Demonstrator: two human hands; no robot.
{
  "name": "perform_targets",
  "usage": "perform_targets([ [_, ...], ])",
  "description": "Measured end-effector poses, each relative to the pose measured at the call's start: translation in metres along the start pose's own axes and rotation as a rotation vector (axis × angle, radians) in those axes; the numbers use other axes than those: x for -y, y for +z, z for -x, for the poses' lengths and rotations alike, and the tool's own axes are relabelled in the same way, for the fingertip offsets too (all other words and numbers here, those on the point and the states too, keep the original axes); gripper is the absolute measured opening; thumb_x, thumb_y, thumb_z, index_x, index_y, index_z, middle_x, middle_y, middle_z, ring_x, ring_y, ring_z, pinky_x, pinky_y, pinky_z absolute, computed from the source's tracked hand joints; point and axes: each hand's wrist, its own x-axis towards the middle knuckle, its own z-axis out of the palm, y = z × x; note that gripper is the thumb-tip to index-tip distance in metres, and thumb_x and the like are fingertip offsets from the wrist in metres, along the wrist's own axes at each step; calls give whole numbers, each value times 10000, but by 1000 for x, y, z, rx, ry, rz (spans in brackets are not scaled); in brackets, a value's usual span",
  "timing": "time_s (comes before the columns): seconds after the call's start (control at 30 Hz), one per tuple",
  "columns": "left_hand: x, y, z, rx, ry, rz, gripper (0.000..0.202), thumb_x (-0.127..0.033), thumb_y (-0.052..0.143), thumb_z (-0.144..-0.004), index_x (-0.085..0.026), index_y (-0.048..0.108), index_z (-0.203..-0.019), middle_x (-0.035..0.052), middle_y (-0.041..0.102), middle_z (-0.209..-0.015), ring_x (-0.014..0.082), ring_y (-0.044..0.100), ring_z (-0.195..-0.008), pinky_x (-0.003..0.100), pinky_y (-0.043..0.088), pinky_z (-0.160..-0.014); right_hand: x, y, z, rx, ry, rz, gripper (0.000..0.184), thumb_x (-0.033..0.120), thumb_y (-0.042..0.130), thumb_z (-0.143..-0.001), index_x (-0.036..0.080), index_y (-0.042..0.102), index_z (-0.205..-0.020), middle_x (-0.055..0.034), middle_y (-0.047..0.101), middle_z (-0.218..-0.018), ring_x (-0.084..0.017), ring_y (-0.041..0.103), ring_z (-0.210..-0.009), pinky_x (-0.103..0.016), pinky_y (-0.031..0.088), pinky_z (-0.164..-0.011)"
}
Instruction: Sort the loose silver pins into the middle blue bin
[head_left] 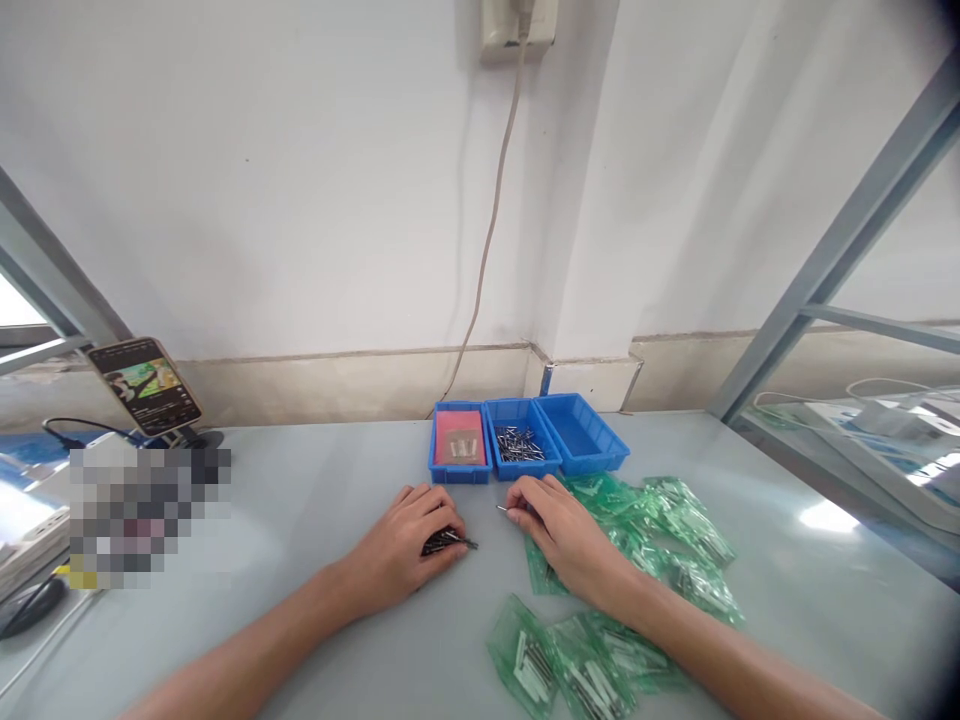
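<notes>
My left hand (418,538) is closed over a bunch of dark metal screws (442,541), low over the table, their ends sticking out past the fingertips. Between the thumb and fingers of my right hand (546,522) is a single thin screw (507,509), pointing left. Just beyond the hands stands a blue bin with many loose screws (519,444). To its left, another blue bin (460,478) contains a pink piece and a small clear packet (462,447) with pale pieces. A third blue bin (581,432) on the right shows its bare bottom.
Green plastic bags (660,530) of screws and white plugs lie around and under my right forearm; several more bags (525,655) lie nearer. A phone (146,386) on a stand is at the left. A cable (495,200) hangs down the wall behind the bins.
</notes>
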Motion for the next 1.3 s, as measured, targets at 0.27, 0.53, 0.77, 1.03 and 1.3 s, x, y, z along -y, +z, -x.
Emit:
perform_targets([
  [0.27,0,0,0,15,-14,13,34,-275,665,-1072,-246,666,-1090,25,658,-1142,222,587,-1023,381,423,-954,-3,0,1,-42,40,-103,170,245,478,-1125,266,629,-1049,-44,723,-1053,-270,632,-1007,-408,520,-872],
  [0.53,-2,-1,0,10,-12,14,44,-283,653,-1076,-243,670,-1081,32,658,-1126,228,593,-1022,375,422,-941,-3,-1,1,-114,8,-138,217,208,480,-1105,275,664,-1199,-70,708,-1154,-272,638,-1089,-438,529,-973],
  [0.77,-1,-2,-1,29,-29,21,37,-277,662,-1071,-241,668,-1080,23,660,-1130,224,586,-1023,376,415,-954,3,-7,0,-165,78,-255,90,289,601,-1055,253,679,-1030,-45,695,-993,-229,643,-861,-351,534,-770],
  [1.03,-2,-2,-2,24,-19,26,43,-279,663,-1071,-237,666,-1078,26,665,-1121,226,585,-1012,374,415,-936,4,-7,0,-180,23,-301,258,305,463,-1133,257,702,-1049,-50,708,-1025,-240,663,-954,-355,504,-831],
  [1.3,-1,-2,-1,29,-36,20,49,-289,673,-1065,-244,669,-1084,18,677,-1131,224,607,-1041,380,410,-994,4,-5,2,-164,52,-292,139,309,564,-1097,280,699,-1089,-44,652,-1031,-224,628,-888,-318,502,-706],
])
